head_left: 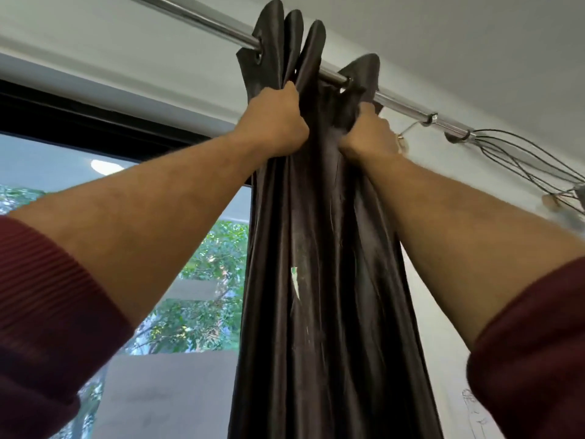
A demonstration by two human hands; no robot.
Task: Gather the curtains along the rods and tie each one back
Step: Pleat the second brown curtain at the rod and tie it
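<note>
A dark brown satin curtain point(319, 280) hangs in tight folds from a shiny metal rod point(202, 19) that runs from upper left to right under the ceiling. Its eyelet top is bunched on the rod near the middle of the view. My left hand point(275, 118) grips the left folds just below the rod. My right hand point(370, 134) grips the right folds, its fingers buried in the cloth. Both arms reach up, with red sleeves at the elbows.
A window point(79, 172) with a black frame and trees outside fills the left. Wire hangers point(512, 153) and hooks hang on the rod's right end against the white wall point(443, 312). The ceiling is close above.
</note>
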